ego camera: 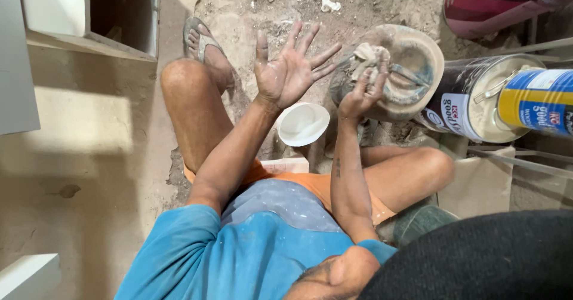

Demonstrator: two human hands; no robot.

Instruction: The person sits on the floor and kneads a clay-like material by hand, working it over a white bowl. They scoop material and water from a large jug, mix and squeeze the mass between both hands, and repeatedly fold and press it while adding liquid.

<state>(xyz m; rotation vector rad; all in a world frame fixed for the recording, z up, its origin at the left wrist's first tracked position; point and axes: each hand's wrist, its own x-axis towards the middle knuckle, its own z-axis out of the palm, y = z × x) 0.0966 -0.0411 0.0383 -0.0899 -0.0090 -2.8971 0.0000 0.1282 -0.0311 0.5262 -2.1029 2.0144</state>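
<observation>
Putty lump pinched over a tilted tin, other palm spread

The right hand pinches a pale putty lump at the mouth of the dusty tin, which lies tilted on the floor, its long axis running toward 4 o'clock. The left hand, at 9 o'clock from the lump, is spread wide and empty above a white bowl; the right is the nearer hand.

Pretty rough spot: dusty bare concrete floor with a bright patch of sunlight around 9 o'clock. White cabinet with an open compartment up at 10 o'clock, a white board edge at 8, and dirt and rubble toward 12.
</observation>
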